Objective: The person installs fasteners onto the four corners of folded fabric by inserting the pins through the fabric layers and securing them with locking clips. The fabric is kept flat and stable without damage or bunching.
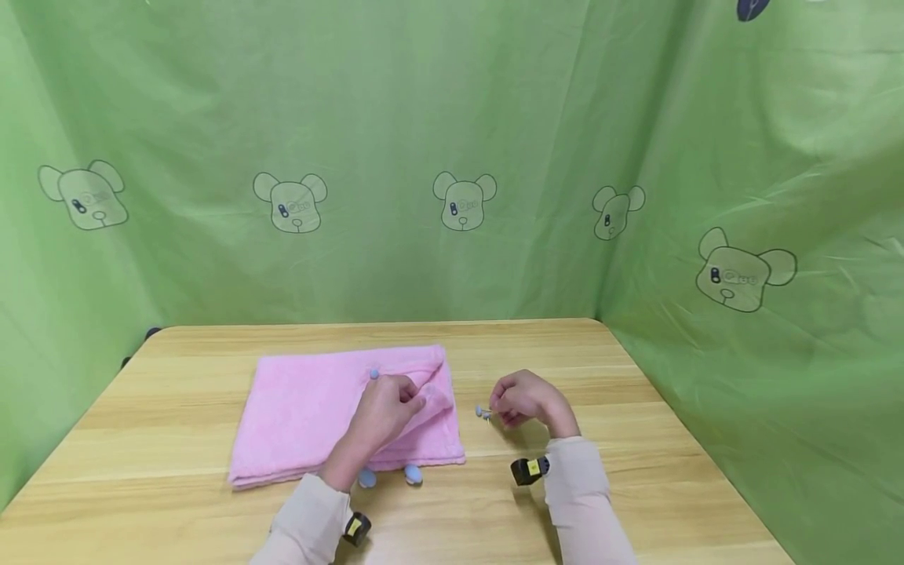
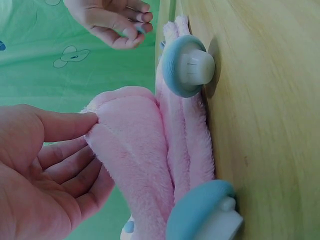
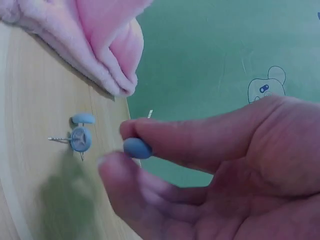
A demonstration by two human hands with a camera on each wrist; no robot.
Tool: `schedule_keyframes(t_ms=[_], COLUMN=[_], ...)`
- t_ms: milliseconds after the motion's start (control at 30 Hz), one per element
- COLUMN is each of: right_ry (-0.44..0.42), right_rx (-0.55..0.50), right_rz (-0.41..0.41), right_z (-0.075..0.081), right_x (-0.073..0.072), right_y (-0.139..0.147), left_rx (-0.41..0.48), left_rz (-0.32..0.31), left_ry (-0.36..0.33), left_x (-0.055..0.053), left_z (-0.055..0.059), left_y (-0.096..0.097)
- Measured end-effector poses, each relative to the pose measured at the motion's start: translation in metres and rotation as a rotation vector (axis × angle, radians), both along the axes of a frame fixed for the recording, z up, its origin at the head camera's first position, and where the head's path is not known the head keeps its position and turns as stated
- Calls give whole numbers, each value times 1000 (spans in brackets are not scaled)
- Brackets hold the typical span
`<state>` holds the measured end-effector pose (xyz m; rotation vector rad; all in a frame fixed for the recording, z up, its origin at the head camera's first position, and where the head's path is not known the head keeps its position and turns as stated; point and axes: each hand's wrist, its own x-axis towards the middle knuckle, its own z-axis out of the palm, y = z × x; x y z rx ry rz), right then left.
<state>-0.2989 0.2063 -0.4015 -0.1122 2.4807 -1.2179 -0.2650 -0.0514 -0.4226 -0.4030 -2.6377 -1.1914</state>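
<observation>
A folded pink plush blanket (image 1: 304,408) lies on the table, its right-hand layers turned up. My left hand (image 1: 381,412) pinches the raised edge of the top layer between thumb and fingers, as the left wrist view also shows. Right of the blanket, my right hand (image 1: 526,399) holds a small blue-headed pin (image 3: 138,148) between thumb and fingertips. A thin metal tip sticks up beyond the fingers. Beside that hand two more blue-headed pins (image 3: 81,139) with twisted metal shafts lie on the wood.
Two blue mushroom-shaped clips (image 1: 413,474) with white stems lie along the blanket's near edge. Another small blue piece (image 1: 374,373) is on the blanket beyond the left hand. A green curtain (image 1: 381,259) encloses the wooden table (image 1: 636,486) at the back and sides.
</observation>
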Motion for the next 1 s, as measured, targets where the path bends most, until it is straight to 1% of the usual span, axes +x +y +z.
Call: schedule_keyframes(t_ms=[67,133,267,367,433,533,633,767,833,933,1000], right_ry=[3,26,74,78,82,94,82,43,27,19,18], right_rx=[-40,-62,-120,-176,-218,-285,-338,-341,-332,-321,-314], right_rz=[0,8,49,69,65,67,83,119,140,156,157], right_z=[0,0,3,5,7,9,11,10,8,2,0], right_x=[0,-1,-2,0,1,4,6,8,8,7,6], right_y=[-3,-7,-22,-36,-45,-56,-63,-68,-69,-71,-72], left_rx=[-1,-2,-4,2,8,16,45,92,103,106,107], left_rz=[-1,-2,5,14,17,21,31,46,47,54,60], left_ry=[2,4,-8,-24,-31,-31,-23,-3,8,-3,-25], left_x=[0,0,0,0,0,0,-1,-2,-3,-3,-3], left_z=[0,0,0,0,1,2,3,4,4,5,6], left_y=[0,0,-1,-1,-1,-1,-1,-2,-2,-3,-4])
